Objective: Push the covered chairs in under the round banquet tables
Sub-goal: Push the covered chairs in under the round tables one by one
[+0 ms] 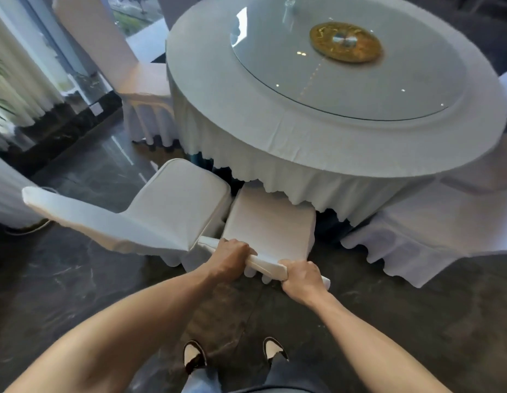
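A white-covered chair (270, 222) stands right in front of me, its seat partly under the skirt of the round banquet table (246, 109). My left hand (232, 255) and my right hand (302, 275) both grip the top edge of its backrest. A second covered chair (172, 199) stands just to its left, angled away from the table with its seat outside the skirt. A third covered chair (433, 222) sits at the right, close against the table.
A glass turntable (345, 69) with a gold centre lies on the table. Another covered chair (127, 66) stands at the far left of the table by the window. Part of another skirted table (5, 191) shows at the left edge. The floor is dark stone.
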The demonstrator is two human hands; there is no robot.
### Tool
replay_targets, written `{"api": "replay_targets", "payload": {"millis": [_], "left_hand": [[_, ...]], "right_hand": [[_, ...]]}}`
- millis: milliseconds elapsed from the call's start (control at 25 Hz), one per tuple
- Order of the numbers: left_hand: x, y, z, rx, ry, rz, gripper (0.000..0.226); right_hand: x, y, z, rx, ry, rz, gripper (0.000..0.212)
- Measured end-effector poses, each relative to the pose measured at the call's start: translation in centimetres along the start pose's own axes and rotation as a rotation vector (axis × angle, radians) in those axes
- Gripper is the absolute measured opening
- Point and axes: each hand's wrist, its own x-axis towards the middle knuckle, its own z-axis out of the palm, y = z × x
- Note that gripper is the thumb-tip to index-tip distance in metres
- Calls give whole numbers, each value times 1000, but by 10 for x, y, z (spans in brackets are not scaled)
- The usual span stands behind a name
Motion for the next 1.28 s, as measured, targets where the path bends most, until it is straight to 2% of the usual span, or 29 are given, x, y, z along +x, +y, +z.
{"api": "replay_targets", "payload": {"millis": [200, 400, 440, 560, 600, 680, 760, 800, 880, 1000, 1040, 1160, 1200, 1280], "left_hand": [[2, -47, -2, 19, -45, 89, 29], [9, -62, -7, 95, -72, 233, 32], [12, -66, -10, 117, -89, 262, 31], [17, -78, -19, 94, -192, 308, 29], [19, -83, -23, 87, -252, 317, 28], [24, -96, -37, 10, -364, 293, 38], [19, -116, -55, -51, -385, 224, 58], [14, -129, -69, -66, -368, 192, 61], [2, -164, -96, -98, -283, 147, 53], [-21, -220, -129, -118, -197, 61, 52], [-32, -243, -137, -119, -195, 26, 56], [-74, -325, -161, -143, -260, -57, 75], [-87, -346, -168, -153, -304, -77, 83], [-114, -393, -180, -149, -402, -78, 92]], "right_hand": [[5, -45, 4, 20, -20, 93, 11], [12, -51, 4, 63, -128, 198, 27], [16, -50, 2, 64, -171, 199, 33], [28, -44, -9, 68, -409, 217, 71], [33, -46, -16, 77, -506, 227, 78], [50, -61, -29, 65, -622, 177, 75], [67, -94, -37, 104, -612, 115, 73], [76, -115, -39, 187, -572, 93, 76], [91, -165, -40, 299, -428, 35, 76], [104, -233, -32, 204, -163, -94, 78], [108, -257, -26, 210, -155, -118, 85], [110, -332, 7, 246, -325, -143, 100], [107, -350, 21, 215, -359, -152, 96], [103, -392, 51, 154, -307, -133, 75]]}}
